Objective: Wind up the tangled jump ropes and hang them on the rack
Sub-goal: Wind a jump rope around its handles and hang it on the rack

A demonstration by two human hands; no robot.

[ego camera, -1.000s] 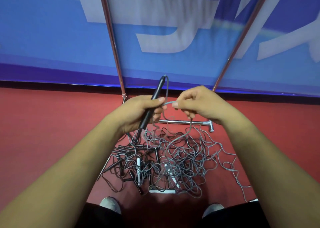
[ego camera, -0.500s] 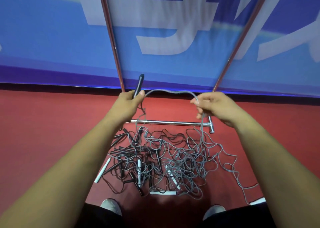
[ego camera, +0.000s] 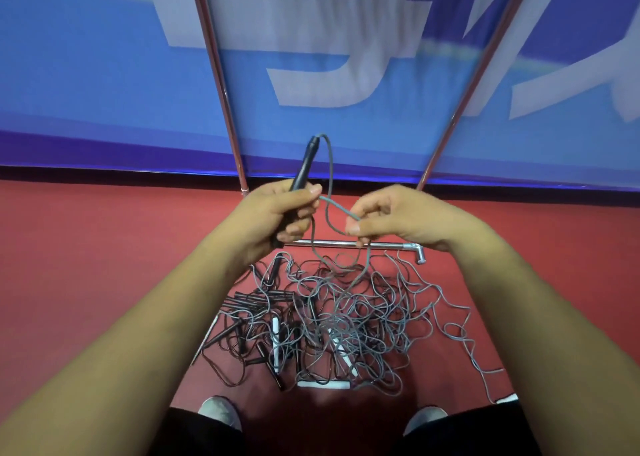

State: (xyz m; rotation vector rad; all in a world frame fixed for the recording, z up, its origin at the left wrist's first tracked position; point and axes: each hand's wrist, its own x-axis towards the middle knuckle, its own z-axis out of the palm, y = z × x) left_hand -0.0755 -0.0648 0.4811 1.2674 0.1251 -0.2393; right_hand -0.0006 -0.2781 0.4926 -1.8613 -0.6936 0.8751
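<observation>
Your left hand grips the black handle upright as a spool; right hand pinches grey cord, likely to lay a wrap.

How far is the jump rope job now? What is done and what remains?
Done: nothing visibly; the rack poles in view carry no rope. In hand: the left hand grips one black handle, and the right hand pinches its grey cord beside it, forming a loop. Left: the tangled pile on the floor, and all the hanging.
</observation>
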